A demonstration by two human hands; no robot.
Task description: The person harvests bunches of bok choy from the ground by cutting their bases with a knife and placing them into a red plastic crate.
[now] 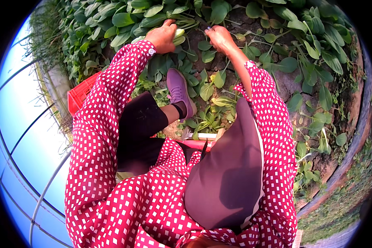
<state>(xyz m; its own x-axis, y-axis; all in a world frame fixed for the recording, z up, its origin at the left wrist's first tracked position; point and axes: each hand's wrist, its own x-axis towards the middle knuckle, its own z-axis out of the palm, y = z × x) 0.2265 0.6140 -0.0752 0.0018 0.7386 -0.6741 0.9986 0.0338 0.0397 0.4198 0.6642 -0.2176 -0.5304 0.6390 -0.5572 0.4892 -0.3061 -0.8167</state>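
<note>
My left hand (163, 37) is closed around a leafy green, likely bok choy (179, 33), its pale stalks showing beside the fingers. The leaves spread to the upper left, and some of the plant is hidden by the hand. Opposite it, my right hand (219, 37) grips a knife (201, 21) by its handle. The dark, narrow blade points up and left, toward the stalk bases; whether it touches them I cannot tell. Loose leaves (206, 55) lie on the soil below both hands.
Dense standing greens (121, 21) fill the upper left. A red plastic crate (82, 93) sits beside my left arm. My purple shoe (178, 88) rests among leaves. Scattered yellowing leaves (223, 100) cover cracked soil (286, 79). A dark pipe-like edge (344, 176) curves along the right.
</note>
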